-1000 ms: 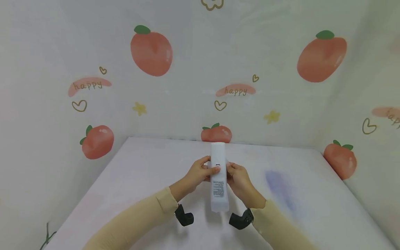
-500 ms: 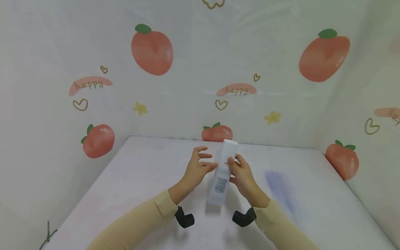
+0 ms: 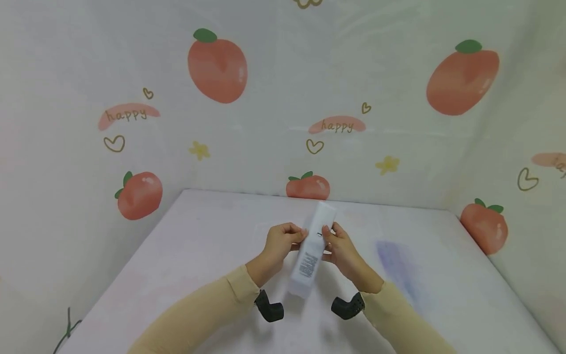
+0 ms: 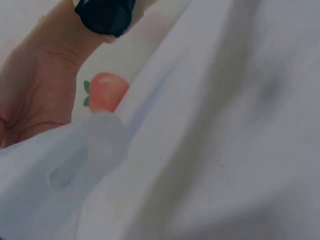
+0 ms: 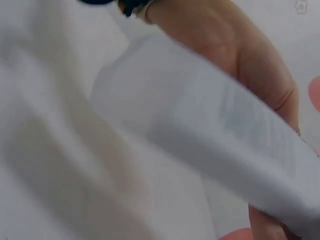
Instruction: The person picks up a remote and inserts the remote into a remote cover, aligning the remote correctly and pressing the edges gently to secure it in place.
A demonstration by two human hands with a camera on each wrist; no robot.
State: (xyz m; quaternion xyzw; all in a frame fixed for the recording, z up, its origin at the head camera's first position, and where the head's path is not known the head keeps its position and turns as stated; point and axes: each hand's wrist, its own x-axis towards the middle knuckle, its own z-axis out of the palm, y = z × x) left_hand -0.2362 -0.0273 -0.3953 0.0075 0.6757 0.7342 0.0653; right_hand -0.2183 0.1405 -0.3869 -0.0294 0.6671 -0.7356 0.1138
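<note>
Pale wall [image 3: 283,98] printed with red fruit [image 3: 218,71] rises behind a whitish table [image 3: 221,226], and above that table I have a long white box [image 3: 313,246], its top leaning to my right. My left grip [image 3: 279,243] pinches its left edge; my right grip [image 3: 344,248] clasps the other side, thumb over the front near a small dark mark [image 3: 320,234]. Both take it around the middle, so I judge the low end, with the printed label [image 3: 308,265], could swing if one slackened. Its sides look smooth; a loose pinch might let it slide down onto the table, and squeezing hard could dent thin walls. I see no opening in this box, so I cannot tell what, if anything, is inside; a loose flap could spill it.
</note>
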